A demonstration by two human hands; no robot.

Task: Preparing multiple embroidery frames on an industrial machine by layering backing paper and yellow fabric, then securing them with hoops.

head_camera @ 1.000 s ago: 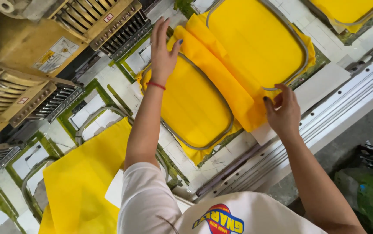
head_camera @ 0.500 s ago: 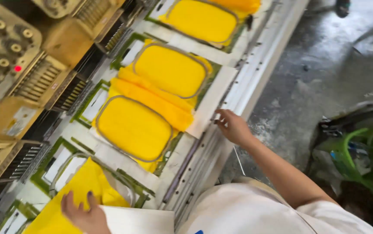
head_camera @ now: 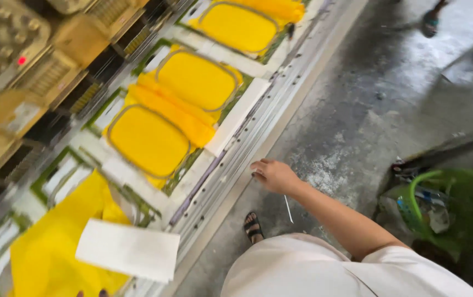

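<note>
My right hand (head_camera: 272, 175) hovers empty, fingers loosely apart, just off the metal rail (head_camera: 231, 170) at the machine table's front edge. Only the fingertips of my left hand (head_camera: 91, 293) show at the bottom edge, by a loose yellow cloth (head_camera: 49, 247) and a white backing sheet (head_camera: 129, 250) lying on it; its grip is hidden. Yellow cloth is stretched in an oval hoop frame (head_camera: 148, 140), with a second hoop (head_camera: 198, 80) behind it and a folded ridge of yellow cloth between them. A third yellow hoop (head_camera: 236, 25) lies further along.
Tan embroidery machine heads (head_camera: 11, 38) hang over the table's far side at left. Empty green-edged hoop frames (head_camera: 63, 176) sit near the loose cloth. My sandalled foot (head_camera: 253, 226) stands on the grey concrete floor (head_camera: 357, 110). A green basket (head_camera: 440, 209) with scraps stands at right.
The view has swung right toward the floor. My right hand has come off the rail edge and lowered. My left hand has slipped almost out of view; the white sheet now shows on the cloth.
</note>
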